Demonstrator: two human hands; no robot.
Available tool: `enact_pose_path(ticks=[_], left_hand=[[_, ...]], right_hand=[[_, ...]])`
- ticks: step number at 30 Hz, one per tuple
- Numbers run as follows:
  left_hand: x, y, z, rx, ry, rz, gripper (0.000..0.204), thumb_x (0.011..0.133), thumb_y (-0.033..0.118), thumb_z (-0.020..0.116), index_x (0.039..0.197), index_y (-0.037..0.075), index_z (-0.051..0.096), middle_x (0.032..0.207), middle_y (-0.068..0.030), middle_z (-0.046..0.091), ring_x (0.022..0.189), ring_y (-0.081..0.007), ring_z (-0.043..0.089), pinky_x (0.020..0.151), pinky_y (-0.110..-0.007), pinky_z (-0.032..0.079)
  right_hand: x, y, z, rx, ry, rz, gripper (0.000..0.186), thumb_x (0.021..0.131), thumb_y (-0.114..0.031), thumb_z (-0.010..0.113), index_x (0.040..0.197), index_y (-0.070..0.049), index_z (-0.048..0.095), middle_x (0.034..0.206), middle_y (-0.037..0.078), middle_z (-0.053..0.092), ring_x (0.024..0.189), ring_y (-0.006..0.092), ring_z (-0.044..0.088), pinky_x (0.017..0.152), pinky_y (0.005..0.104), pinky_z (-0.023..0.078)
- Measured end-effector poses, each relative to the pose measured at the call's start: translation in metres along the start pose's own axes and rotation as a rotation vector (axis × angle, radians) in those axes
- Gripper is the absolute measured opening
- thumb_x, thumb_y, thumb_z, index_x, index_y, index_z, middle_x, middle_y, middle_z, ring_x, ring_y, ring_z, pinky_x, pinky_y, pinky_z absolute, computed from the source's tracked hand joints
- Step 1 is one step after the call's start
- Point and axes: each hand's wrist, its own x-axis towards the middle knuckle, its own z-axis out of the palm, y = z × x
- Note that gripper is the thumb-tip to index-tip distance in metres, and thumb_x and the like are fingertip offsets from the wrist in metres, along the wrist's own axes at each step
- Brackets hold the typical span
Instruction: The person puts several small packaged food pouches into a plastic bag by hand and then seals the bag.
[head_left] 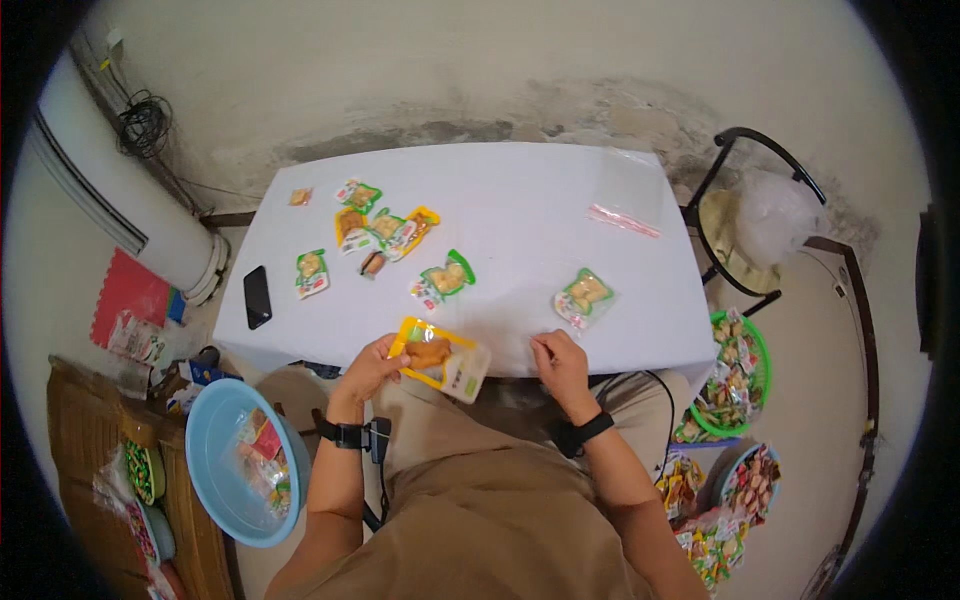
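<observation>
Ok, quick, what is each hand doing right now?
Left hand: closed on a yellow snack packet.
Right hand: fingers curled at the table edge; whether it holds anything cannot be told.

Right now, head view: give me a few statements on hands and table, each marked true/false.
1. The left hand holds a yellow snack packet. True.
2. The right hand holds a green-edged packet. False: it pinches no packet; the nearest green-edged packet lies apart on the table.
3. A black phone lies near the table's left edge. True.
4. The green basket sits on the table. False: it is on the floor, right of the table.
5. The blue basin is at the person's left. True.
</observation>
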Motion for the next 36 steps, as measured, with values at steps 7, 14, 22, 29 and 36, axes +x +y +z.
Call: enact_pose_path(ticks=[7,14,22,29,36], left_hand=[[0.032,-0.009,0.028,-0.337,-0.156,0.078,0.044,0.084,0.012,0.062,0.122,0.002,0.043,0.108,-0.011,0.059,0.092,-0.016,0.062,0.067,-0.027,0.058],[0.035,-0.008,0.06,-0.555,-0.277,0.107,0.05,0.083,0.012,0.063,0.125,-0.003,0.04,0.113,-0.0134,0.057,0.102,-0.024,0.06,0.083,-0.037,0.053],[0.059,-0.018,0.106,-0.054,-0.373,-0.257,0.031,0.088,0.012,0.056,0.114,-0.005,0.053,0.104,-0.0081,0.062,0.09,-0.0134,0.059,0.081,-0.025,0.047],[0.073,-0.026,0.127,0.113,-0.109,-0.047,0.026,0.086,0.016,0.06,0.104,-0.003,0.061,0.092,-0.005,0.063,0.079,-0.0096,0.056,0.07,-0.022,0.046],[0.094,-0.043,0.105,-0.101,-0.016,-0.093,0.034,0.087,0.014,0.058,0.116,-0.004,0.053,0.103,-0.0102,0.061,0.084,-0.0163,0.06,0.074,-0.028,0.05]], right_hand=[[-0.002,0.002,-0.005,0.015,0.057,-0.037,0.005,0.079,-0.008,0.063,0.08,-0.004,0.063,0.071,0.01,0.057,0.059,0.0263,0.056,0.052,0.0327,0.044],[-0.005,0.003,-0.007,0.022,0.018,-0.014,0.005,0.079,-0.008,0.063,0.08,-0.004,0.063,0.071,0.01,0.057,0.059,0.0262,0.056,0.053,0.0329,0.045],[-0.004,-0.001,-0.012,0.049,0.016,-0.034,0.005,0.079,-0.008,0.064,0.083,-0.004,0.063,0.071,0.011,0.057,0.059,0.0273,0.056,0.053,0.0325,0.044],[-0.008,-0.001,-0.021,0.068,0.009,-0.028,0.004,0.08,-0.006,0.063,0.083,-0.003,0.063,0.069,0.01,0.055,0.055,0.0225,0.054,0.051,0.0297,0.042],[-0.006,-0.002,-0.016,0.014,-0.065,-0.166,0.006,0.077,-0.002,0.063,0.083,-0.002,0.063,0.067,0.01,0.053,0.057,0.024,0.053,0.052,0.0301,0.042]])
